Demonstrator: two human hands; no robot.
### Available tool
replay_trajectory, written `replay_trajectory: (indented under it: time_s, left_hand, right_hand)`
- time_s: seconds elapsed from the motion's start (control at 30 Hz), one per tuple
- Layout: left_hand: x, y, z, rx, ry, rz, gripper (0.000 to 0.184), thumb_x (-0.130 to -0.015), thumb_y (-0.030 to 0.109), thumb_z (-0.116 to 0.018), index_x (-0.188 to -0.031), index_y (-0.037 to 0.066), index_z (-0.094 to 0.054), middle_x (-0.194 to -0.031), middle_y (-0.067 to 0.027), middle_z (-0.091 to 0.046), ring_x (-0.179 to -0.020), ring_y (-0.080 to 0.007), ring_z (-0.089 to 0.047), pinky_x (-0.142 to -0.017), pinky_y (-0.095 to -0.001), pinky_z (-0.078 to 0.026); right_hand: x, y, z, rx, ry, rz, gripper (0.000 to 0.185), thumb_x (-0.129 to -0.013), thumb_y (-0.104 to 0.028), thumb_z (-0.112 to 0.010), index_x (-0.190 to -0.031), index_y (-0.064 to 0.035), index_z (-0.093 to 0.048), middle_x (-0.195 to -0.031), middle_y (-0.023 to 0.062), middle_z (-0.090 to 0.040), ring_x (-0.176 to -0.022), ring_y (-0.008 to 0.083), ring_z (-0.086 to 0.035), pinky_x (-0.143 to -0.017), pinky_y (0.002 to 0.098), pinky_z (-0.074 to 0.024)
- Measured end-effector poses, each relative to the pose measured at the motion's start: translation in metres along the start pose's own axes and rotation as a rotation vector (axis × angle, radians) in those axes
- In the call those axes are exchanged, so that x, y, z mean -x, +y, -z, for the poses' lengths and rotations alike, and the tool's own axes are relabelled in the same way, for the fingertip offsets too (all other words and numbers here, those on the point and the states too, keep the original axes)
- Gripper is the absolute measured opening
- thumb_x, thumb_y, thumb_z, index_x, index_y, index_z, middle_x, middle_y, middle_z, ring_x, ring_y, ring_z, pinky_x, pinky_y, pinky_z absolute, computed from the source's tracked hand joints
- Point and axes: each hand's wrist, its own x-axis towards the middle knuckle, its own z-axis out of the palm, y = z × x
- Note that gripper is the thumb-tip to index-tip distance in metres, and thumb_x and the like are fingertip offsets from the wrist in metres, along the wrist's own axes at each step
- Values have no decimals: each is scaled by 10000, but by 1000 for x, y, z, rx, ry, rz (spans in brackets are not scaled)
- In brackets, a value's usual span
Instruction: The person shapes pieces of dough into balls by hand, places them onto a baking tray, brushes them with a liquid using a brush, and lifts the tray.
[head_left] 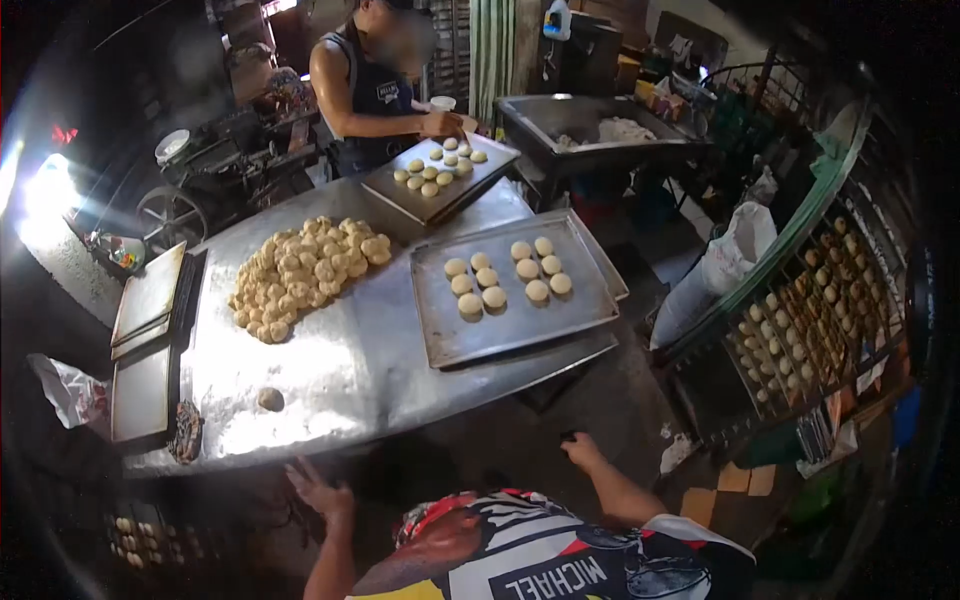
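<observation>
My left hand (pixel 320 492) is just off the near edge of the metal table (pixel 330 390), its fingers apart and nothing in it. My right hand (pixel 582 452) hangs off the table's near right side, closed around a small dark thing that I cannot make out. One dough ball (pixel 270 399) lies alone near the front edge. Behind it is a large heap of dough pieces (pixel 300 270). To the right, a metal tray (pixel 450 335) holds several pale round dough balls (pixel 527 268) in rows.
Across the table a person (pixel 370 100) reaches over another tray (pixel 400 195) of dough rounds. Flat trays (pixel 145 300) lie at the left edge. A metal basin (pixel 600 140) stands at the back. On the right are a white sack (pixel 735 250) and a rack (pixel 800 330) of dough pieces.
</observation>
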Motion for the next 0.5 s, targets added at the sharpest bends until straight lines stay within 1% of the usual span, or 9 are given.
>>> replay_trajectory:
  time_s: [0.03, 0.07, 0.13, 0.17, 0.2, 0.27, 0.33, 0.4, 0.5]
  left_hand:
    - [31, -6, -17, 73, -37, -44, 865, -838, 222, -731, -1620, 49, -404, -1674, -357, -261, -1563, -515, -245, -1262, -594, -243]
    - [66, -36, -67, 51, -242, 10, 744, -846, 212, -738, -1530, 14, -520, -1585, -403, -386, -1473, -556, -386, -1221, -573, -328]
    - [128, -44, -78, 519, -833, 85, 370, -957, 342, -706, -1196, 66, -763, -1259, -233, -727, -1149, -339, -706, -946, -464, -552]
    - [149, -50, -74, 574, -1015, 126, 377, -954, 337, -712, -1201, 57, -758, -1241, -225, -731, -1126, -332, -707, -933, -458, -555]
    - [160, -55, -69, 562, -1084, 142, 384, -950, 332, -718, -1206, 48, -754, -1223, -217, -734, -1103, -325, -708, -921, -452, -557]
    - [160, -73, -57, 529, -1117, 205, 400, -943, 322, -730, -1216, 30, -744, -1187, -202, -741, -1056, -311, -711, -897, -440, -561]
    - [151, -100, -45, 505, -1089, 288, 418, -936, 312, -743, -1227, 12, -735, -1151, -187, -749, -1010, -297, -713, -872, -427, -565]
    - [136, -127, -33, 501, -1016, 377, 437, -928, 302, -755, -1237, -6, -725, -1115, -171, -756, -963, -283, -715, -848, -415, -569]
    - [104, -167, -23, 476, -849, 472, 467, -918, 287, -773, -1252, -32, -711, -1061, -148, -767, -894, -262, -718, -811, -397, -576]
  right_hand:
    - [12, 12, 6, -21, -38, -56, 577, -893, -370, -758, -1274, 60, -709, -1281, 322, -691, -1178, 454, -688, -1015, 507, -550]
    - [8, 43, 7, 119, -114, -33, 541, -888, -378, -756, -1244, 29, -730, -1262, 312, -700, -1165, 444, -695, -1001, 511, -555]
    - [-8, 134, -5, 855, -424, 316, 473, -880, -394, -753, -1185, -33, -773, -1224, 293, -717, -1138, 426, -708, -971, 517, -566]
    - [-2, 172, -7, 1003, -548, 368, 441, -875, -402, -751, -1155, -64, -795, -1205, 283, -726, -1125, 416, -714, -957, 520, -571]
    - [8, 198, -8, 833, -547, 236, 414, -863, -394, -754, -1131, -81, -798, -1165, 258, -741, -1107, 403, -722, -926, 519, -580]
    - [36, 229, -2, 571, -542, -9, 368, -866, -384, -749, -1085, -93, -798, -1083, 222, -748, -1044, 377, -725, -866, 511, -584]
    - [52, 220, -2, 520, -558, -68, 339, -895, -383, -731, -1042, -83, -792, -1000, 201, -733, -953, 354, -717, -804, 497, -574]
    - [49, 201, -17, 496, -531, -31, 324, -925, -381, -713, -998, -74, -787, -917, 181, -719, -863, 331, -709, -743, 484, -564]
    - [18, 173, -66, 514, -380, 174, 333, -968, -378, -685, -933, -60, -778, -793, 150, -697, -727, 296, -698, -651, 464, -549]
